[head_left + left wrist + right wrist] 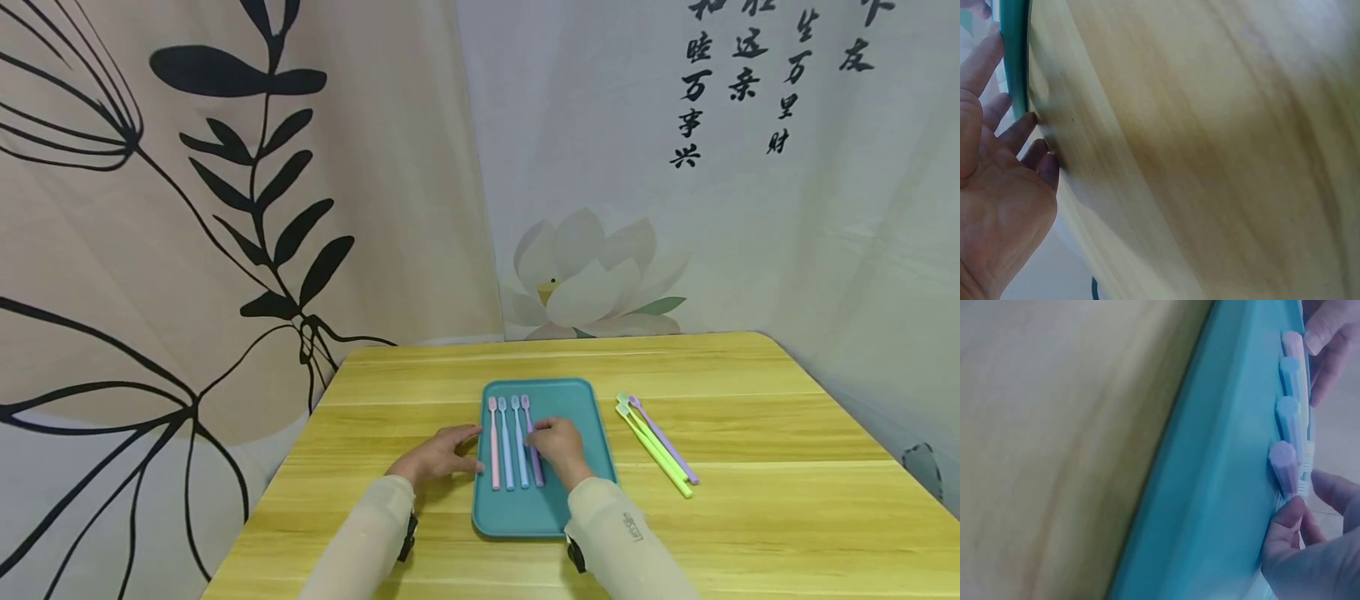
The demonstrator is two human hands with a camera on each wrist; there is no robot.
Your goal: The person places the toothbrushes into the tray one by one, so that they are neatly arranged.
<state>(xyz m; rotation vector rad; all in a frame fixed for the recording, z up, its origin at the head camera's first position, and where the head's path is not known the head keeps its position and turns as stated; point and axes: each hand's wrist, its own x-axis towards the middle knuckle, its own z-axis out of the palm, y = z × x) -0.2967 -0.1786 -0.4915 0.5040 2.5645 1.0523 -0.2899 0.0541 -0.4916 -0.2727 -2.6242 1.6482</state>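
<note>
A teal tray [566, 397] holds toothbrushes lying side by side: a pink toothbrush [494, 454], a light blue toothbrush [506, 454], another blue toothbrush [521, 454] and a purple toothbrush [536, 468] at the right end. The right hand [561, 452] pinches the purple one around its middle, fingers curled; in the right wrist view its handle end [1282, 453] points toward the camera. At the tray's left rim, the left hand [441, 454] has its fingers spread, fingertips against the edge. The left wrist view shows this hand [1007, 187] beside the teal rim [1016, 56].
Right of the tray, two green toothbrushes [656, 450] and a purple toothbrush [667, 442] lie together on the wooden table [787, 500]. Behind the table's far edge hangs a printed curtain [405, 208] with plants, a lotus and writing.
</note>
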